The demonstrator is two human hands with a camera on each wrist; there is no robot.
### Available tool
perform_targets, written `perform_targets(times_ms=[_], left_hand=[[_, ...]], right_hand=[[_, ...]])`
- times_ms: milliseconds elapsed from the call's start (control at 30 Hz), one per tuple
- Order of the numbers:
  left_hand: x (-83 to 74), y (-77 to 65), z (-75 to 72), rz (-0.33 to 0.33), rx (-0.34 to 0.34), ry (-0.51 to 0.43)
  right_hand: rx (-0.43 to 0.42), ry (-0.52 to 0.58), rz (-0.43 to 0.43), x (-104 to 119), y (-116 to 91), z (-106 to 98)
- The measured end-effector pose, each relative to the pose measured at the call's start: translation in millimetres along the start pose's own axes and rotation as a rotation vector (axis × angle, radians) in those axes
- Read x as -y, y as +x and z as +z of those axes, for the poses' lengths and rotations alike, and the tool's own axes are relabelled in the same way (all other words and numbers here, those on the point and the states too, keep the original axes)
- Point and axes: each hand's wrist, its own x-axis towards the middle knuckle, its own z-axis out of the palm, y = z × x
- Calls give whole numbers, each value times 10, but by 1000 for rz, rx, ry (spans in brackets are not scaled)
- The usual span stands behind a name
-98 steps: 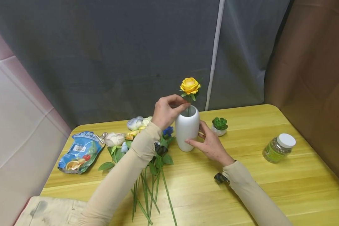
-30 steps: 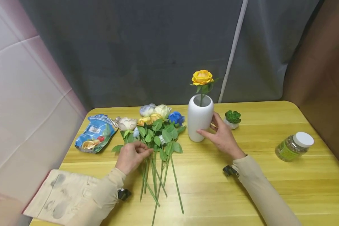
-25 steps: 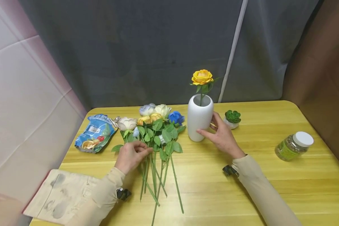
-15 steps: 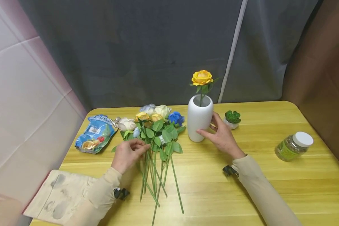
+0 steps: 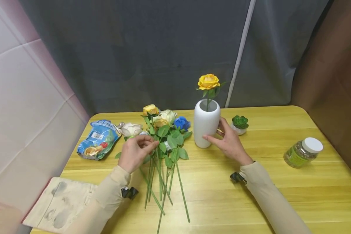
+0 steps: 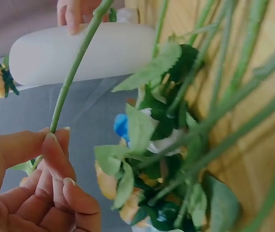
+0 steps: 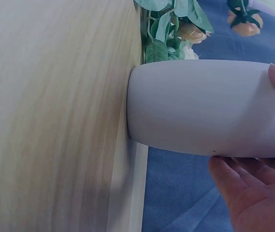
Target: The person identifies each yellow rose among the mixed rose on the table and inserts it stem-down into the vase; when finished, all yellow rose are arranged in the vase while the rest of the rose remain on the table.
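Note:
Between thumb and fingertips my left hand [image 5: 136, 152] pinches the green stem [image 6: 68, 83] of a yellow artificial rose [image 5: 150, 110]. Its bloom stands above the other flowers in the head view. The loose flowers, among them a blue rose [image 5: 182, 123] and a cream rose [image 5: 167, 116], lie in a pile, stems toward the front edge. My right hand [image 5: 231, 143] holds the white vase [image 5: 205, 128] from its right side, thumb in front and fingers behind. The vase stands upright on the table with one yellow rose [image 5: 208, 82] in it.
A small succulent in a white pot [image 5: 240, 124] stands right behind my right hand. Farther right is a white-lidded jar [image 5: 303, 152]. A blue pouch [image 5: 98, 139] with a metal clip [image 5: 118, 126] lies left of the flowers, and a stained cloth [image 5: 59, 203] at front left.
My left hand has gone from the vase mouth to the flower pile and now lifts a second yellow rose by its stem. The right hand stays on the vase; the head view has shifted.

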Motion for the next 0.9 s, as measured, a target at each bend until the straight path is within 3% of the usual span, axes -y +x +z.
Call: perform_targets(times_ms=[433, 900], left_hand=[[-274, 191, 84, 79, 4, -68], [-557, 449, 141, 144, -43, -131]], right_hand=[[2, 6, 9, -17, 6, 0], [3, -1, 14, -32, 15, 1]])
